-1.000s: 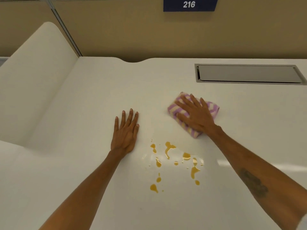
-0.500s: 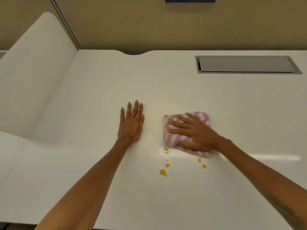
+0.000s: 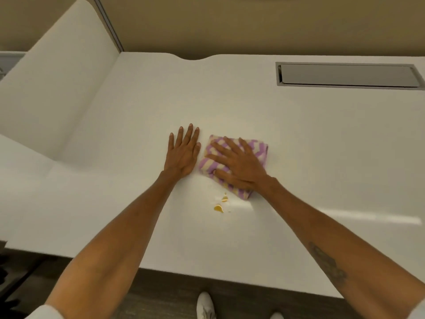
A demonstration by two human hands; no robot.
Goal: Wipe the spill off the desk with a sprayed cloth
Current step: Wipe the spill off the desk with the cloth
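A folded purple-and-cream striped cloth [image 3: 258, 147] lies on the white desk [image 3: 322, 146] near its middle. My right hand [image 3: 236, 165] presses flat on top of it, fingers spread and pointing far-left. My left hand [image 3: 184, 153] rests flat on the bare desk just left of the cloth, almost touching it, holding nothing. Two small orange drops of the spill [image 3: 218, 208] sit just in front of the cloth's near edge, with a faint wet smear around them.
A recessed grey metal hatch [image 3: 347, 75] is set into the desk at the far right. A curved white side panel [image 3: 53, 77] rises on the left. The desk's front edge runs below my forearms, with a white shoe [image 3: 205, 305] on the dark floor.
My right hand slid the cloth from the far right down and left across the spill, towards my left hand. Most orange drops are gone. The left hand stayed flat.
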